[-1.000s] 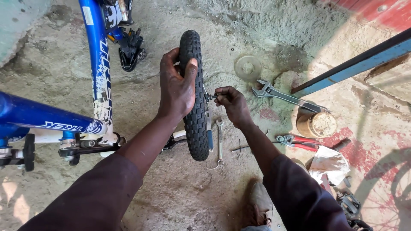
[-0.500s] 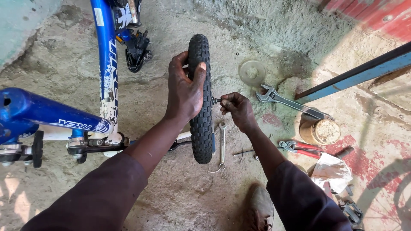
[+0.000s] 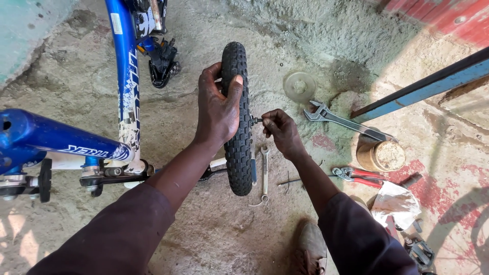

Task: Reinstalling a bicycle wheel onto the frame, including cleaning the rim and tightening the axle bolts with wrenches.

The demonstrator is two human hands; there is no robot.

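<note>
A small black knobby wheel (image 3: pixel 237 153) stands upright on edge on the concrete floor. My left hand (image 3: pixel 218 107) wraps over its top and holds the tyre. My right hand (image 3: pixel 279 131) pinches the end of the wheel's axle (image 3: pixel 254 120) on the wheel's right side with thumb and fingers. A combination spanner (image 3: pixel 264 173) lies on the floor just right of the wheel, under my right wrist. A blue bicycle frame (image 3: pixel 125 86) lies to the left of the wheel.
An adjustable wrench (image 3: pixel 346 122) and a round metal disc (image 3: pixel 299 86) lie at the right. Red-handled pliers (image 3: pixel 359 175), a dusty tin (image 3: pixel 381 155), a crumpled white rag (image 3: pixel 397 203) and a blue bar (image 3: pixel 428 84) are further right. My shoe (image 3: pixel 310 249) is below.
The view has shifted slightly, so the wheel and both hands sit a little lower and further right in frame. Both hands keep the same hold on the tyre and the axle.
</note>
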